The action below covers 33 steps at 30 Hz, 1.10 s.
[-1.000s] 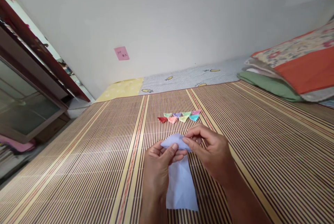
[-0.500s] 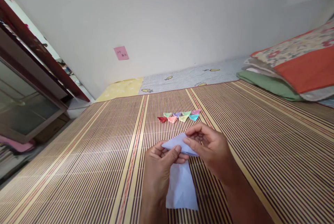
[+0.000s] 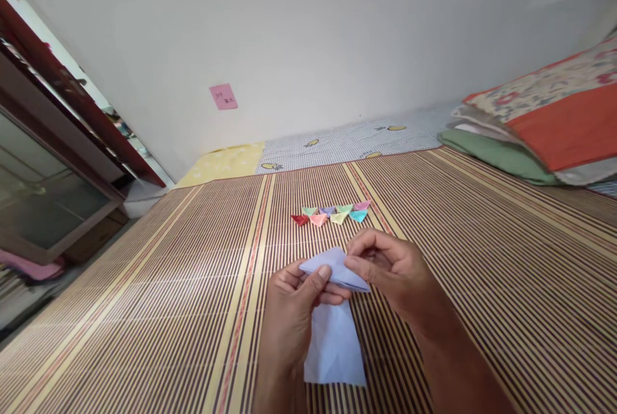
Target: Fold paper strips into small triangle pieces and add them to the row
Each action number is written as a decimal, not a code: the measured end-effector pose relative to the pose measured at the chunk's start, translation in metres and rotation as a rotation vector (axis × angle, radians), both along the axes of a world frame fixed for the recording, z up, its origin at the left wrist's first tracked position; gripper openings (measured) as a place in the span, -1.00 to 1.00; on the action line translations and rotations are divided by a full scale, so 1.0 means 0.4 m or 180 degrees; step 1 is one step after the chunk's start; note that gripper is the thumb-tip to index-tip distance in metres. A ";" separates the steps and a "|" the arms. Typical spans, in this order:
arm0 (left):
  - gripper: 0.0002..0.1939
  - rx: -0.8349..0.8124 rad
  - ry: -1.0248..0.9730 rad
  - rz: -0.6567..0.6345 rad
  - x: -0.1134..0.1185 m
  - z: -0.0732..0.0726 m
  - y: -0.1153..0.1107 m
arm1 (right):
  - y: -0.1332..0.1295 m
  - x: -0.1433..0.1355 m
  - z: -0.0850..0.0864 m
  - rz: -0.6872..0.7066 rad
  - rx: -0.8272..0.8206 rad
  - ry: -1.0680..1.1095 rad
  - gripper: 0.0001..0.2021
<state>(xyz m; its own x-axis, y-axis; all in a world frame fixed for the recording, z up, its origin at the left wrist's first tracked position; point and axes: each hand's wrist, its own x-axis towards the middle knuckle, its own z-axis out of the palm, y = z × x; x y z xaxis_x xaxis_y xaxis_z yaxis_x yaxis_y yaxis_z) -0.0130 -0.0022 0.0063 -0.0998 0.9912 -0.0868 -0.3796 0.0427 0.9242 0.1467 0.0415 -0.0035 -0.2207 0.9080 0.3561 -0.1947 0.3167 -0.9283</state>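
Head view: my left hand (image 3: 294,303) pinches the folded paper (image 3: 338,270) — seemingly to steady it — my right hand (image 3: 394,267) its edge.

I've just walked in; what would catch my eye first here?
Probably the eight small folded papers, standing out in two colourful rows on the striped mat. Nearer the camera, the left-hand grip and right-hand grip pinch a pale blue folded piece. Off to the right, a stack of fabric shows vivid orange.
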 end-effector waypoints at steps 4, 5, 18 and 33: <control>-0.80 -0.0007 0.0124 0.0067 0.002 -0.003 -0.002 | -0.001 0.001 0.001 -0.0169 0.0374 -0.0213 -0.89; -0.80 -0.0015 0.0156 0.0076 0.002 -0.004 -0.003 | -0.001 0.000 0.003 -0.0201 0.0472 -0.0239 -0.90; -0.84 0.0017 0.0362 0.0112 0.000 -0.004 -0.009 | -0.005 0.011 0.011 -0.0267 0.0788 -0.0428 -0.88; -0.87 0.0114 0.0525 0.0002 -0.005 -0.005 -0.012 | -0.005 0.016 0.014 -0.0252 0.0831 -0.0511 -0.86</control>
